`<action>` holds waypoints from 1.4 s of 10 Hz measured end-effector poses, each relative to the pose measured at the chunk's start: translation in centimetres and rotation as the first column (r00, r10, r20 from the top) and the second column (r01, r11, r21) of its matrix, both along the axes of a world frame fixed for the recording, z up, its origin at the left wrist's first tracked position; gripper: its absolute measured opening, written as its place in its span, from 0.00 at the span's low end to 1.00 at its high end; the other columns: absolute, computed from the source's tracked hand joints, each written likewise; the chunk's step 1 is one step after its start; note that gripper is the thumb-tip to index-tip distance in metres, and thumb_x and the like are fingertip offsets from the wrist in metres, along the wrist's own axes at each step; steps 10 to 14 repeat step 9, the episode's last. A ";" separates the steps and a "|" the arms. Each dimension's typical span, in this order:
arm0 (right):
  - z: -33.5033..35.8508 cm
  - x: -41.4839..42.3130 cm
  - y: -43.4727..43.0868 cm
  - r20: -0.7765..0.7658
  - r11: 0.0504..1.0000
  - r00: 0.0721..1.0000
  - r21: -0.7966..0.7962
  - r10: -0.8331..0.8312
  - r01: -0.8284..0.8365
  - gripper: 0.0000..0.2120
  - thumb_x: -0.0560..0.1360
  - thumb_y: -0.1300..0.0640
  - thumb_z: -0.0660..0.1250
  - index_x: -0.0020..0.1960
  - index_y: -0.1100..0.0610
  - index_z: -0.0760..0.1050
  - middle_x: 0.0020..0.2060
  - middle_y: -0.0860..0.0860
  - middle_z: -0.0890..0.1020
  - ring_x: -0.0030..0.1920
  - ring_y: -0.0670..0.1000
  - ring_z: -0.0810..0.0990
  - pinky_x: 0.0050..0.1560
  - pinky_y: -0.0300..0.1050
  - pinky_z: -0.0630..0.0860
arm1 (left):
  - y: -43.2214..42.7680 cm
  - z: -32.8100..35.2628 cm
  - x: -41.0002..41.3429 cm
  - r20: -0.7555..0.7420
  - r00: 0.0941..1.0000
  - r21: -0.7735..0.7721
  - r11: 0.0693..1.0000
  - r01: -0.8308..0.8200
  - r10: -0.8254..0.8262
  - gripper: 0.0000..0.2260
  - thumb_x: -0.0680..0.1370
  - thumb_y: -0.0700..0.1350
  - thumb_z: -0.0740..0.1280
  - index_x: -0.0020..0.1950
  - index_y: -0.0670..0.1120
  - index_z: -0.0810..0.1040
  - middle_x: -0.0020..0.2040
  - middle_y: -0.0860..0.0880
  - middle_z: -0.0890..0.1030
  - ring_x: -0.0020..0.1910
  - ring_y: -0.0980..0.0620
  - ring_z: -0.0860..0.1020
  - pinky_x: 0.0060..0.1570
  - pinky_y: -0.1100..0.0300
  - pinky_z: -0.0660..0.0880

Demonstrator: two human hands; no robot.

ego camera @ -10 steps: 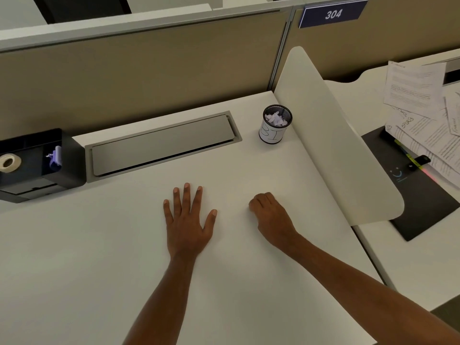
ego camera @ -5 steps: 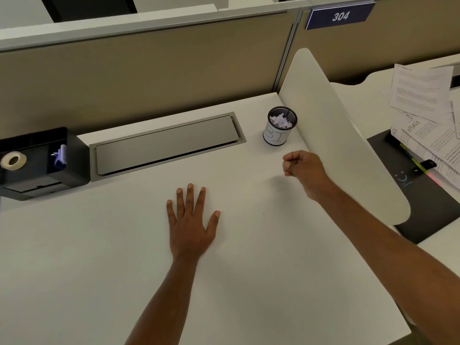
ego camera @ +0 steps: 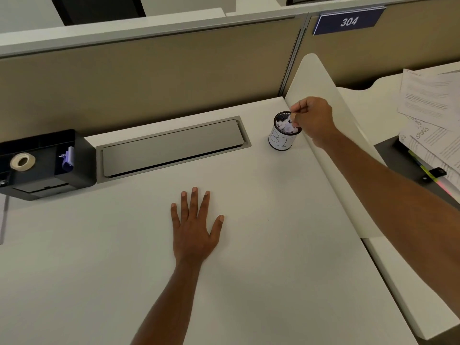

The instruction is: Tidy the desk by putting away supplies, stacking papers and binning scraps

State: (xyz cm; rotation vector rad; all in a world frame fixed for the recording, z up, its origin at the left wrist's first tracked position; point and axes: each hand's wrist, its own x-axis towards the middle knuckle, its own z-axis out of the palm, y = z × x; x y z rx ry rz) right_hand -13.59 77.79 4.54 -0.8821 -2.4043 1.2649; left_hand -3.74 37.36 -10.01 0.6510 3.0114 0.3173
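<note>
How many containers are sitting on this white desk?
2. A black boxy desk organiser at the far left, and a small black mesh cup with a white label back right, below the right hand. More may lie out of view.

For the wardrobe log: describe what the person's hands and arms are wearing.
Nothing visible: the left hand and right hand are bare, with no gloves, rings, watch or bracelet, and no sleeve shows up to the frame edge.
</note>
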 end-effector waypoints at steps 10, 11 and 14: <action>-0.7 1.6 -1.4 -0.031 0.891 0.994 0.448 0.100 -0.076 0.10 0.73 0.65 0.66 0.48 0.59 0.85 0.42 0.53 0.87 0.43 0.52 0.80 0.45 0.41 0.69 | -0.5 -0.6 -0.3 -0.034 0.999 0.020 1.000 0.019 -0.018 0.36 0.86 0.69 0.51 0.90 0.54 0.50 0.91 0.48 0.46 0.90 0.43 0.42 0.86 0.34 0.48; -0.7 1.6 -1.4 -0.031 0.891 0.994 0.448 0.100 -0.076 0.10 0.73 0.65 0.66 0.48 0.59 0.85 0.42 0.53 0.87 0.43 0.52 0.80 0.45 0.41 0.69 | -0.5 -0.6 -0.3 -0.034 0.999 0.020 1.000 0.019 -0.018 0.36 0.86 0.69 0.51 0.90 0.54 0.50 0.91 0.48 0.46 0.90 0.43 0.42 0.86 0.34 0.48; -0.7 1.6 -1.4 -0.031 0.891 0.994 0.448 0.100 -0.076 0.10 0.73 0.65 0.66 0.48 0.59 0.85 0.42 0.53 0.87 0.43 0.52 0.80 0.45 0.41 0.69 | -0.5 -0.6 -0.3 -0.034 0.999 0.020 1.000 0.019 -0.018 0.36 0.86 0.69 0.51 0.90 0.54 0.50 0.91 0.48 0.46 0.90 0.43 0.42 0.86 0.34 0.48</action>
